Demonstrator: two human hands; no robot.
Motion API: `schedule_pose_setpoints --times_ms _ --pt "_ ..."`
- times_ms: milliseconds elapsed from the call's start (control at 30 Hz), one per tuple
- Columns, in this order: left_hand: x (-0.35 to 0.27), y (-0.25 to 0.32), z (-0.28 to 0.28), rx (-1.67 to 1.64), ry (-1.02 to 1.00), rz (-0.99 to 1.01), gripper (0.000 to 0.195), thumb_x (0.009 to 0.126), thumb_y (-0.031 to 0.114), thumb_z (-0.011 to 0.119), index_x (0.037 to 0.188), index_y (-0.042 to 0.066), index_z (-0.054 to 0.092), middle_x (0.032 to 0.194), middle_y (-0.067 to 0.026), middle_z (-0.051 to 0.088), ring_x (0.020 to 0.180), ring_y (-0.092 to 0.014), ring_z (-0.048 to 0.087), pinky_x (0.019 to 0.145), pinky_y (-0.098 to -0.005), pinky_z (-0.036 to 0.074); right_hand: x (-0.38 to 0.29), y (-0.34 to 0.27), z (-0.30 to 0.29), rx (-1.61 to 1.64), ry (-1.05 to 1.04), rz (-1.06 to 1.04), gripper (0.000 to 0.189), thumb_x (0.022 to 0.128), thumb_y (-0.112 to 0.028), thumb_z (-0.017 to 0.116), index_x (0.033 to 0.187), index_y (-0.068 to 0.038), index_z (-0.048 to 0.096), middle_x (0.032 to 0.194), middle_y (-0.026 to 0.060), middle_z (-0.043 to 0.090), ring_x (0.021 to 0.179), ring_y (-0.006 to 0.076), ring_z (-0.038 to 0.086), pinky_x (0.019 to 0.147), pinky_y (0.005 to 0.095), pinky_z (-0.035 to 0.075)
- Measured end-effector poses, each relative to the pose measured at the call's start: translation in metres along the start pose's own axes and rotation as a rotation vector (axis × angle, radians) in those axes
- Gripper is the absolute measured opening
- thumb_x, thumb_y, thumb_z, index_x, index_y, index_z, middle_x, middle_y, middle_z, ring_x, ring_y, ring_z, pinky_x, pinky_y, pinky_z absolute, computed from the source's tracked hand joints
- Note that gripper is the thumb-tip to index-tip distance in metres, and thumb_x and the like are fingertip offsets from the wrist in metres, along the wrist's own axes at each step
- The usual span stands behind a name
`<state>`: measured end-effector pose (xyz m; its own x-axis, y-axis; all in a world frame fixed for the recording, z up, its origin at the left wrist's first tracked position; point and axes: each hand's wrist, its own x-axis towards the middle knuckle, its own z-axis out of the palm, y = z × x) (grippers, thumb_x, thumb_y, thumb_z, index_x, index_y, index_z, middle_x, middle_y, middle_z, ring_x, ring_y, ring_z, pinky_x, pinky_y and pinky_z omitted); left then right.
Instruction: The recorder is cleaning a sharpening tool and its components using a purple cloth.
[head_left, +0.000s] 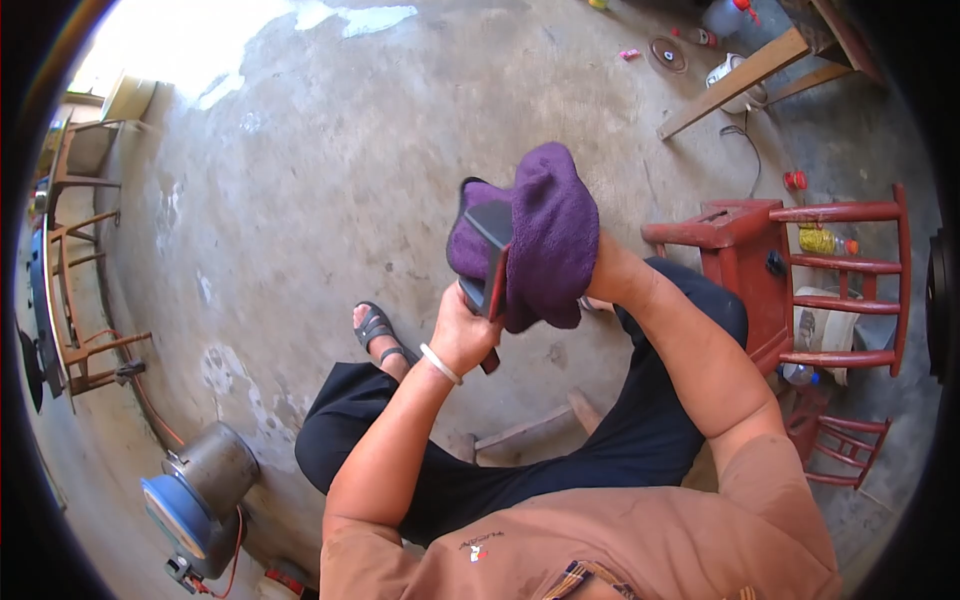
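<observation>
My left hand (466, 330), with a white bangle at the wrist, grips a black and red object (491, 255). It has flat, angled dark faces and a red side, and its short lower end shows below my fist; its exact kind is unclear. A purple towelling cloth (553, 240) lies over the right side of this object, and more of the cloth shows behind its left side. My right hand (602, 271) holds the cloth from the right; its fingers are hidden in the folds. Both hands are above the concrete floor, in front of my knees.
A red wooden chair (739, 247) stands by my knee at right, with plastic bottles (821, 240) and a bucket (821, 322) beyond it. A wooden table leg (735, 82) slants at upper right. At lower left stands a metal pot-like container (214, 465) beside a blue-rimmed appliance (176, 514).
</observation>
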<state>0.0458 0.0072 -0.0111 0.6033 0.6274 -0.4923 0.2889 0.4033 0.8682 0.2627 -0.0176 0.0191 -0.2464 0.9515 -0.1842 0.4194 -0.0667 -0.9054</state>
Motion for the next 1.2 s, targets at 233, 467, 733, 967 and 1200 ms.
schedule_pose_setpoints --times_ms 233,467,733,967,1200 --pt "0.009 -0.008 0.002 0.261 0.355 0.317 0.022 0.078 -0.001 0.065 0.098 0.001 0.055 0.082 -0.0208 0.067 0.082 -0.041 0.066 0.069 -0.0370 0.051 0.008 0.018 0.012 -0.591 -0.070 -0.078 0.048 0.086 -0.010 0.064 0.132 -0.006 0.051 0.131 0.0126 0.056 0.127 0.0286 0.049 0.110 0.0401 0.034" --pt "0.002 0.009 -0.004 0.433 0.308 0.470 0.026 0.074 0.001 0.065 0.096 0.006 0.052 0.075 -0.0235 0.061 0.079 -0.046 0.059 0.063 -0.0478 0.048 0.009 0.017 -0.018 0.440 0.127 0.066 0.045 0.088 -0.013 0.067 0.131 -0.005 0.053 0.117 0.0071 0.062 0.108 0.0163 0.057 0.093 0.0312 0.047" --pt "-0.002 0.028 -0.020 0.920 0.446 0.228 0.023 0.076 0.002 0.066 0.093 0.006 0.050 0.074 -0.0205 0.063 0.079 -0.044 0.062 0.064 -0.0488 0.048 0.012 -0.006 0.010 0.488 0.263 0.151 0.048 0.098 -0.037 0.053 0.126 0.001 0.052 0.107 0.0089 0.062 0.099 0.0129 0.056 0.089 0.0296 0.048" --pt "-0.013 0.023 -0.005 0.945 0.380 0.241 0.031 0.076 0.004 0.069 0.102 0.006 0.052 0.085 -0.0189 0.066 0.073 -0.039 0.065 0.061 -0.0453 0.051 0.024 0.017 0.018 0.347 0.374 0.116 0.054 0.100 -0.051 0.047 0.113 0.000 0.058 0.087 0.0051 0.064 0.080 0.0123 0.058 0.076 0.0295 0.050" --pt "-0.027 0.037 -0.017 -0.366 -0.397 -0.240 0.034 0.084 0.024 0.076 0.098 0.004 0.053 0.064 -0.0048 0.055 0.046 -0.013 0.052 0.044 -0.0255 0.044 0.032 0.002 0.020 0.316 0.466 -0.082 0.042 0.100 -0.041 0.050 0.103 -0.001 0.061 0.072 0.0069 0.064 0.066 0.0172 0.060 0.063 0.0326 0.049"
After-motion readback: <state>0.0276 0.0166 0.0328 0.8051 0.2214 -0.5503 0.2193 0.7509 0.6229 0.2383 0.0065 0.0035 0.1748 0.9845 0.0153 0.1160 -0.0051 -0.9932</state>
